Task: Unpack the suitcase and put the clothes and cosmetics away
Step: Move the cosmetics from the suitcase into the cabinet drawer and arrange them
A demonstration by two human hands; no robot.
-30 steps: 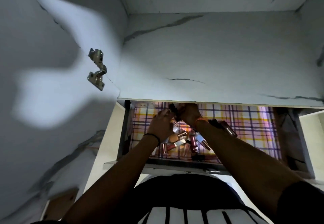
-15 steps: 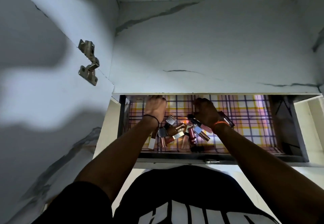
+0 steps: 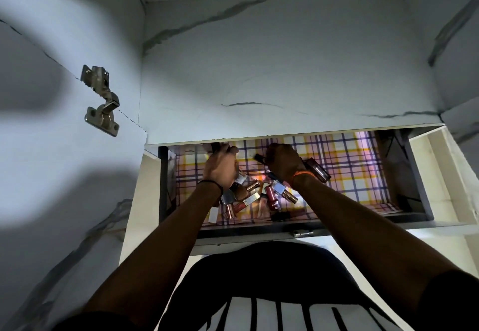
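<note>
Both hands deep in open drawer [image 3: 285,229].
Left hand [image 3: 220,167] grips something dark; right hand [image 3: 282,162] pinches a dark cosmetic stick [image 3: 260,158] above nail polish bottles [image 3: 259,196].
</note>
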